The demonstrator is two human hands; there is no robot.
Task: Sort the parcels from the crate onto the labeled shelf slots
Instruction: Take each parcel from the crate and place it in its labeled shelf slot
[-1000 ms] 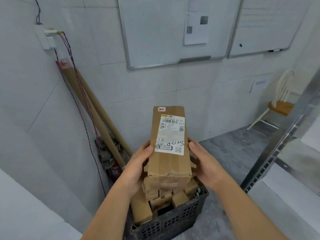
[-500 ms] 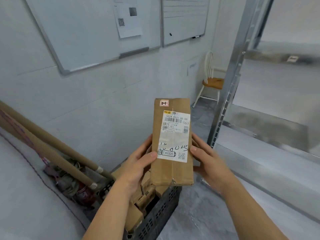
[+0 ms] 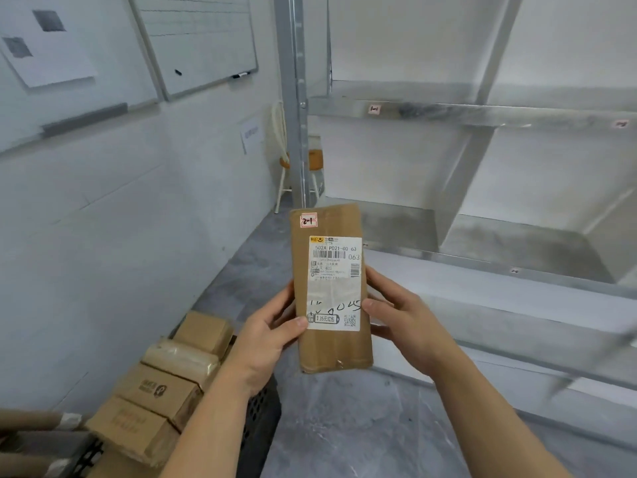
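Observation:
A long brown cardboard parcel (image 3: 331, 350) with a white shipping label and a small pink tag reading 2-1 stands upright in the middle of the view. My left hand (image 3: 265, 339) grips its left edge and my right hand (image 3: 403, 315) grips its right edge. The dark plastic crate (image 3: 262, 419) sits at the lower left with several more brown parcels (image 3: 162, 391) piled in it. A metal shelf unit (image 3: 482, 115) stands ahead on the right, with a small slot label (image 3: 374, 109) on its upper board's edge.
A metal shelf post (image 3: 293, 98) rises just behind the parcel. A wooden chair (image 3: 286, 163) stands in the far corner behind the post. Whiteboards (image 3: 196, 39) hang on the left wall. Cardboard tubes (image 3: 27, 422) lie at the bottom left. Grey floor runs below.
The view has swung right, away from the crate and toward the shelf unit. Both hands still hold the parcel upright at the same grip.

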